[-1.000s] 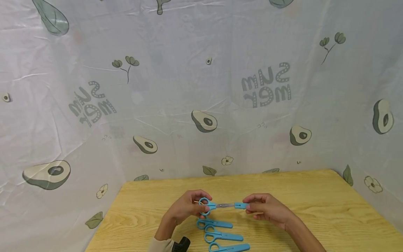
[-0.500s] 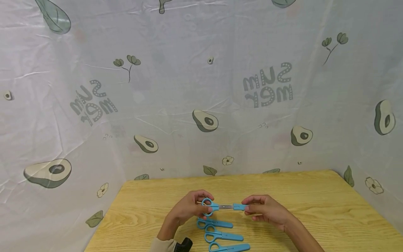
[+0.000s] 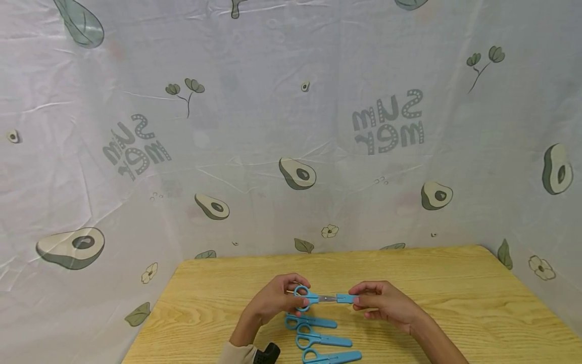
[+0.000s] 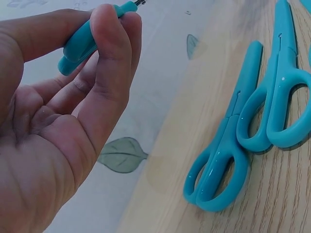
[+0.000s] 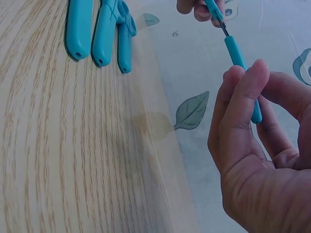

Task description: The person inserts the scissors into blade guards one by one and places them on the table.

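Observation:
My left hand (image 3: pixel 273 299) pinches the blue handles of a pair of scissors (image 3: pixel 314 299) between thumb and fingers, above the table. Part of the metal blades shows; their tips are hidden inside a blue blade cover (image 3: pixel 343 299). Thumb and fingers of my right hand (image 3: pixel 391 304) pinch that cover at its far end. In the right wrist view the cover (image 5: pixel 234 51) points up at the blades, in line with them. The left wrist view shows the gripped handles (image 4: pixel 80 43) mostly behind the thumb and fingers.
Three covered blue scissors lie in a staggered row on the wooden table (image 3: pixel 218 303): a far pair (image 3: pixel 320 322), a middle pair (image 3: pixel 332 341) and a near pair (image 3: pixel 338 358). A printed curtain (image 3: pixel 254 126) hangs behind the table and along its sides.
My left hand has shifted slightly right with the scissors, so less blade shows outside the cover. The right hand has barely moved. The head view has shifted a little.

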